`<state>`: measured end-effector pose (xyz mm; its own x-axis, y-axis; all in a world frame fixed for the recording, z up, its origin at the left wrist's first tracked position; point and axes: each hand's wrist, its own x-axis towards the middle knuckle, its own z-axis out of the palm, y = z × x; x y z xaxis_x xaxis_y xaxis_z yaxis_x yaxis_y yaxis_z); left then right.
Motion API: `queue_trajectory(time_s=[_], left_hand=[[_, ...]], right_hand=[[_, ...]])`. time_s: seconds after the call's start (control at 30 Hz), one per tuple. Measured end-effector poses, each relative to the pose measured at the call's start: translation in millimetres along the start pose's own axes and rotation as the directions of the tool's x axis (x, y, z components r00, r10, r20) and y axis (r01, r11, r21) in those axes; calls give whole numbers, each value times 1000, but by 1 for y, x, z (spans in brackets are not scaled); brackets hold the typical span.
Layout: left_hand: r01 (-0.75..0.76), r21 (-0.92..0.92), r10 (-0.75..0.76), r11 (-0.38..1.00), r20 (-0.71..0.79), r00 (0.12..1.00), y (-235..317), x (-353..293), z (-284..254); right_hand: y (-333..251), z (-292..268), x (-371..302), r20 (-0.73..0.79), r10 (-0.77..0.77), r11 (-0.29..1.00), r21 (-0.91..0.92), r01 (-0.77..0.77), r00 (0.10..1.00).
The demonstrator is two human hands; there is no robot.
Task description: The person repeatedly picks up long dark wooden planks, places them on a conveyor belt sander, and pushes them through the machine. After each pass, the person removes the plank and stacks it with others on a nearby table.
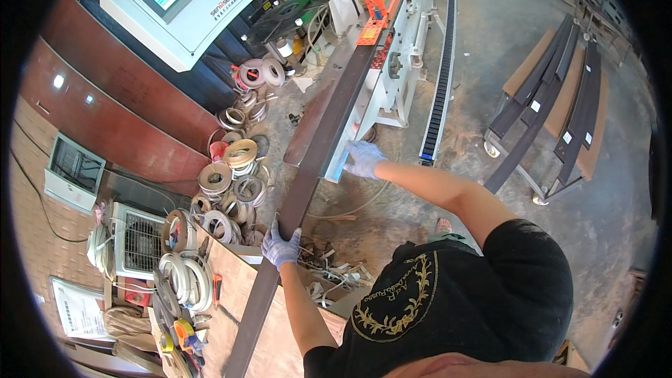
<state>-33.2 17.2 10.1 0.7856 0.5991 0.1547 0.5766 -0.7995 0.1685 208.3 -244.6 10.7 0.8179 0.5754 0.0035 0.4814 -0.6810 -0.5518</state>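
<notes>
A long, narrow dark brown board point(297, 199) runs from the lower left up into the white machine point(392, 87). My left hand point(281, 243), in a pale glove, grips the board over the workbench edge, fingers at one side and thumb at the other. Also gloved, my right hand point(364, 159) rests against the bluish metal guide point(337, 162) at the machine's near end, fingers stretched and apart. Beyond both hands, the board's far part passes toward an orange guard point(372, 28).
Rolls of edge banding point(241, 150) are heaped on the floor left of the board. A plywood workbench point(280, 336) lies below it. A roller conveyor point(439, 77) runs right of the machine. Farther right, a wheeled rack point(514, 157) carries several boards. A control panel point(189, 10) hangs upper left.
</notes>
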Motion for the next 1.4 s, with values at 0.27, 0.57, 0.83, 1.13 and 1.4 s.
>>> queue_trajectory(time_s=[0.27,0.57,0.83,1.13,1.4], left_hand=[[77,36,-77,996,-22,997,-40,-22,-3],[60,69,-54,996,-91,994,-30,-26,-3],[63,88,-54,994,-101,993,-31,-24,0],[69,89,-61,994,-92,994,-30,-24,-1],[61,76,-54,995,-100,994,-32,-24,1]], right_hand=[[-32,26,47,66,90,987,-139,-80,994],[-27,14,45,196,79,956,-293,-19,978],[-24,14,48,212,67,951,-310,2,975],[-24,13,47,215,60,947,-320,12,975],[-22,16,48,209,54,946,-323,16,976]])
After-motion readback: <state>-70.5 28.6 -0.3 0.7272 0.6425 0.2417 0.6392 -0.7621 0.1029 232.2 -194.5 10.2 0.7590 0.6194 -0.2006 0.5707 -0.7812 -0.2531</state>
